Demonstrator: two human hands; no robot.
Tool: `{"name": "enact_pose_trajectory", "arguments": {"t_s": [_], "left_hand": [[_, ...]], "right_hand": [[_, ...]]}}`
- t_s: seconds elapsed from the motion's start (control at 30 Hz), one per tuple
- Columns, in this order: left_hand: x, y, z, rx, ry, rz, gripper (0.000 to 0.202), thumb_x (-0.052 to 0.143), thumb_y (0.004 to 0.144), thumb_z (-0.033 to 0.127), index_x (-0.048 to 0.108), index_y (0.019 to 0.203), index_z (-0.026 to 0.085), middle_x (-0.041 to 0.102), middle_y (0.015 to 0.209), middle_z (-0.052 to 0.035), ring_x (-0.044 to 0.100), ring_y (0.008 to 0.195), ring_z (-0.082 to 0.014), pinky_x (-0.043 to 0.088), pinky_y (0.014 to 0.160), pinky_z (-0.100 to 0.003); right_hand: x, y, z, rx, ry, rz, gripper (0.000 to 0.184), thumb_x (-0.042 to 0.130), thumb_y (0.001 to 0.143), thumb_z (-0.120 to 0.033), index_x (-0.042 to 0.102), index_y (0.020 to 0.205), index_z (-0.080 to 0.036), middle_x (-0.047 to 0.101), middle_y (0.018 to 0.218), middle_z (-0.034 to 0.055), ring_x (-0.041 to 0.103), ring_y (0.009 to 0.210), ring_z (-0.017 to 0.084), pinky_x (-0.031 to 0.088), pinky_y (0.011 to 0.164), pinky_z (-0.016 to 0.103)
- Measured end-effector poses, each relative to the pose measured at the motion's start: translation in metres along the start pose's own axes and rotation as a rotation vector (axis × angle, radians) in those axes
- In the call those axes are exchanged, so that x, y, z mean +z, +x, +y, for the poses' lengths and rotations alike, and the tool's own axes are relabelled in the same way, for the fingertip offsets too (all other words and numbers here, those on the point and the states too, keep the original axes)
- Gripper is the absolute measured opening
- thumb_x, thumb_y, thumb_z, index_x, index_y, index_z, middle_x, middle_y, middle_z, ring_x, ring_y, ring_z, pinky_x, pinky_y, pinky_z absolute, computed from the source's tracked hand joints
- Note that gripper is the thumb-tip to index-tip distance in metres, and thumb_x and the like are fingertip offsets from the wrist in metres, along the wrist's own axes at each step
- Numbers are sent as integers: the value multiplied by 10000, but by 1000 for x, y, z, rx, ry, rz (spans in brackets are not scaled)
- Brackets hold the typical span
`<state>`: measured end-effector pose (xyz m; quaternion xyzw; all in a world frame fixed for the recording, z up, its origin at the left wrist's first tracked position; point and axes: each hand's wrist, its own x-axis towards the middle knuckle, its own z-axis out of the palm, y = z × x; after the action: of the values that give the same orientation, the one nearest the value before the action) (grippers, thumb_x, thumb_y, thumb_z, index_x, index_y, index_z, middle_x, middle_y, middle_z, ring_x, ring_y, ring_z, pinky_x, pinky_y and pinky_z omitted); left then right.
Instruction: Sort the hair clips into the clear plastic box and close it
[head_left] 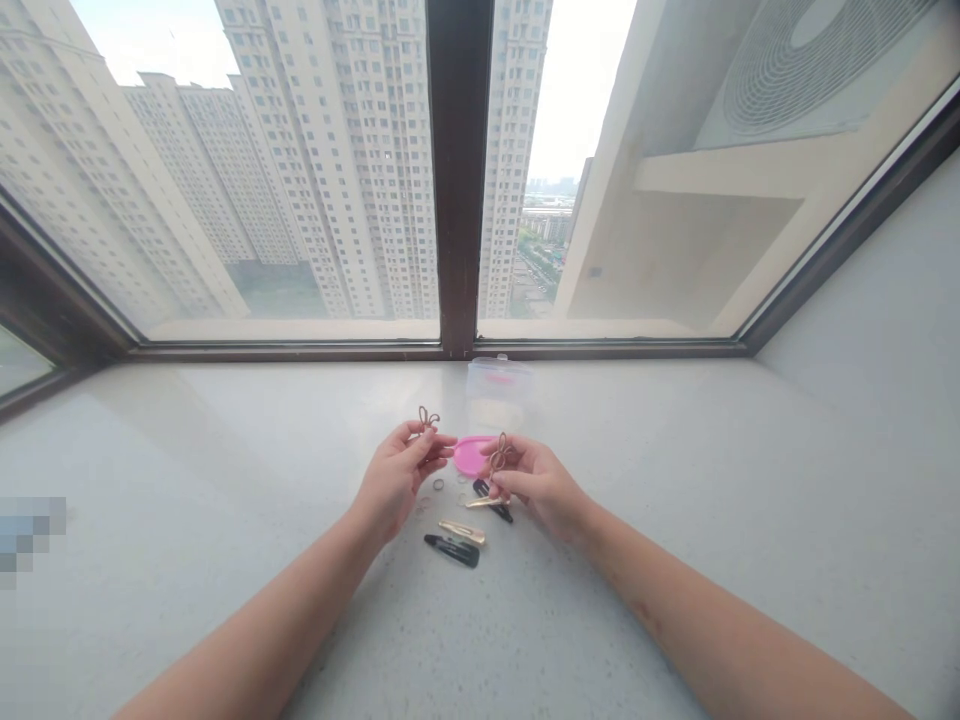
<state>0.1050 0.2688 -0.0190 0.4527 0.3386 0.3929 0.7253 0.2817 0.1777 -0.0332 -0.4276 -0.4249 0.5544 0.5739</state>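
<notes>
From where I sit, the thin brown wire pieces look light and springy, stiff enough to keep their loops but likely to bend if squeezed hard. I'd take them at the crossing or stem, never at a loop; smooth metal could roll between fingertips. Both are up off the windowsill (600,620), above its middle and short of the far edge along the window. My left hand (394,468) has its grip pinched around the left wire piece (428,418), loops upward; my right hand (538,482) pinches the right wire piece (500,455) by its lower end.

Both forearms slant in from the near corners of my view, palms turned inward, hands facing each other but apart. A pink oval (472,457) shows between them (whether the left fingertips touch it, I can't make out). A clear box (500,395) stands near the sill's far edge. Toward the near edge lie a gold clip (462,532) and a black clip (452,550); more clips sit by my right hand.
</notes>
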Motion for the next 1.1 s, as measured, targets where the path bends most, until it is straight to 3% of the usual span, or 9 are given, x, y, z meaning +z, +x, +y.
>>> {"name": "enact_pose_trajectory", "arguments": {"t_s": [0.1, 0.23, 0.4, 0.57, 0.7, 0.9, 1.1], "left_hand": [[-17, 11, 10, 104, 83, 39, 286, 702, 760, 373, 564, 896, 162, 719, 864, -71, 645, 803, -156, 458, 755, -284], [-30, 18, 8, 97, 128, 104, 297, 692, 767, 389, 570, 908, 158, 721, 869, -70, 633, 807, -149, 432, 750, -271], [-11, 6, -10, 75, 78, -13, 251, 681, 785, 337, 538, 907, 170, 715, 864, -60, 604, 752, -122, 412, 663, -225], [7, -9, -14, -20, -19, -84, 273, 724, 740, 315, 530, 873, 177, 688, 816, -32, 525, 591, -78, 379, 546, -193], [7, -8, -11, -53, -52, -53, 319, 770, 688, 299, 529, 858, 177, 691, 818, -36, 530, 599, -75, 393, 549, -186], [1, -2, -11, -44, 2, -11, 276, 795, 638, 297, 628, 802, 151, 696, 908, -68, 569, 671, -98, 437, 597, -215], [-1, 0, -14, -36, 44, 18, 255, 805, 622, 288, 710, 799, 131, 651, 726, -27, 501, 578, -76, 399, 559, -210]], "right_hand": [[1, -1, -1, 1, 21, -4, 312, 702, 685, -174, 615, 984, -144, 672, 834, 57, 617, 620, 131, 440, 546, 254], [-3, 1, 3, -1, -14, 23, 345, 724, 714, -222, 619, 1033, -143, 641, 768, 28, 604, 592, 129, 425, 518, 250], [-3, 1, 4, 25, -36, 22, 368, 742, 717, -255, 650, 1051, -131, 600, 679, -1, 570, 558, 110, 386, 509, 237], [3, 0, 3, 135, 170, -91, 391, 713, 710, -183, 660, 1096, -153, 610, 751, 20, 554, 610, 103, 387, 541, 229], [2, 2, 7, 163, 283, -69, 314, 680, 717, -161, 686, 1031, -159, 604, 750, 18, 559, 647, 108, 430, 606, 243], [-1, 3, 10, 151, 201, -18, 278, 768, 696, -230, 708, 955, -149, 648, 867, 46, 563, 678, 103, 454, 655, 253], [1, 1, 9, 154, 129, -54, 299, 790, 690, -272, 693, 936, -133, 678, 797, 51, 628, 689, 131, 461, 623, 256]]}}
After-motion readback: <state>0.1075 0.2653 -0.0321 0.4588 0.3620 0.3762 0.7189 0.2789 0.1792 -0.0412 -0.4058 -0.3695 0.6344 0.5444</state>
